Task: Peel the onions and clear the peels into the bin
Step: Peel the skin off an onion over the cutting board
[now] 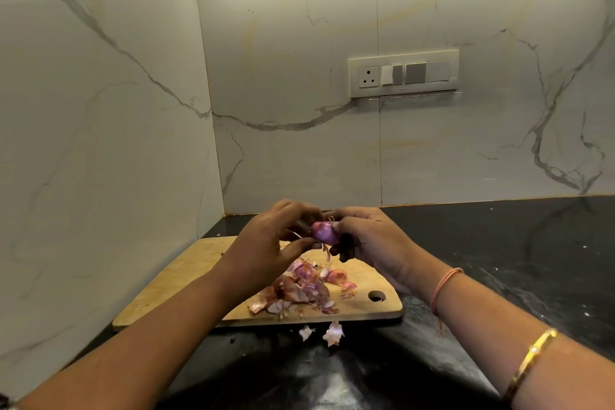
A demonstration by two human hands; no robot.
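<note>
A small purple onion (pixel 324 232) is held above the wooden cutting board (pixel 173 280), between both hands. My left hand (pixel 266 240) pinches its left end with curled fingers. My right hand (pixel 369 240) grips a dark knife handle (pixel 346 247) and touches the onion's right end with its fingertips. A thin sliver of blade (pixel 294 235) shows under my left fingers. A strip of peel (pixel 327 251) hangs from the onion. A pile of onion peels (pixel 306 286) lies on the board below. No bin is in view.
Two loose peels (pixel 333 333) lie on the black counter (pixel 499 260) just in front of the board. Marble walls close in on the left and at the back. A switch panel (pixel 403 73) sits on the back wall.
</note>
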